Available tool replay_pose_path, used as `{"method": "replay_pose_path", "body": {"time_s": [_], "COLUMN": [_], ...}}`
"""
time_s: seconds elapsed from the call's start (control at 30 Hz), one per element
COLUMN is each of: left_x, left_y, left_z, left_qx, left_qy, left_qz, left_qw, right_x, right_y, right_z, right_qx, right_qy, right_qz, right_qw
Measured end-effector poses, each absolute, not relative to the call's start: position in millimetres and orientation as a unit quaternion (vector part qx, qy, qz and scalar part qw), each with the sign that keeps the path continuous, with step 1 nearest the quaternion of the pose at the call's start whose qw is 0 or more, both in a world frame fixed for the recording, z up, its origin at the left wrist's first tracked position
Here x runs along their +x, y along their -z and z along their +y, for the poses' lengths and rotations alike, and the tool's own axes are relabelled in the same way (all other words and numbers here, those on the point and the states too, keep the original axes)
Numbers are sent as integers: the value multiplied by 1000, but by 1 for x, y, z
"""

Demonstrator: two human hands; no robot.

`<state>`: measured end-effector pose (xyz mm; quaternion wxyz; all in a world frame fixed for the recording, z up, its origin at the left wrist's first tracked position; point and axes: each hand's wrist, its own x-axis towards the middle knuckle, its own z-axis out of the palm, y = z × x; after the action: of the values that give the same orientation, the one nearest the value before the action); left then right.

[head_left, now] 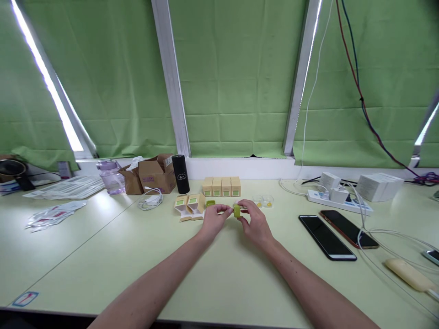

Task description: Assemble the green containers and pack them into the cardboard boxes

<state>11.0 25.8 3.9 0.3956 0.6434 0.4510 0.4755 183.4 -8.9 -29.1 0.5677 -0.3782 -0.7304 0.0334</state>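
Green little object [236, 210] sits pinched between our right hand [255, 222] and left hand [213, 219], fingertips of both closed on it just above the pale table [212, 274]. Two opened small boxes [190, 206] lie just left; four shut boxes [221, 186] stand behind.

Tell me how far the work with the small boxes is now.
Four closed boxes stand in a row at the back. Both hands, left hand and right hand, hold a small green item between the fingertips. Two open boxes beside them are still unclosed.
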Motion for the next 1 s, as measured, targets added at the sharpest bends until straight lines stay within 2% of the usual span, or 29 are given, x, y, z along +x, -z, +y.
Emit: {"method": "replay_pose_path", "body": {"time_s": [1.0], "left_x": [10], "left_y": [0], "left_z": [30], "left_qx": [618], "left_qy": [-489], "left_qz": [431], "left_qw": [438], "right_x": [183], "right_y": [28], "right_z": [-9], "right_qx": [-381], "right_qy": [-49], "right_qz": [-722], "right_qw": [576]}}
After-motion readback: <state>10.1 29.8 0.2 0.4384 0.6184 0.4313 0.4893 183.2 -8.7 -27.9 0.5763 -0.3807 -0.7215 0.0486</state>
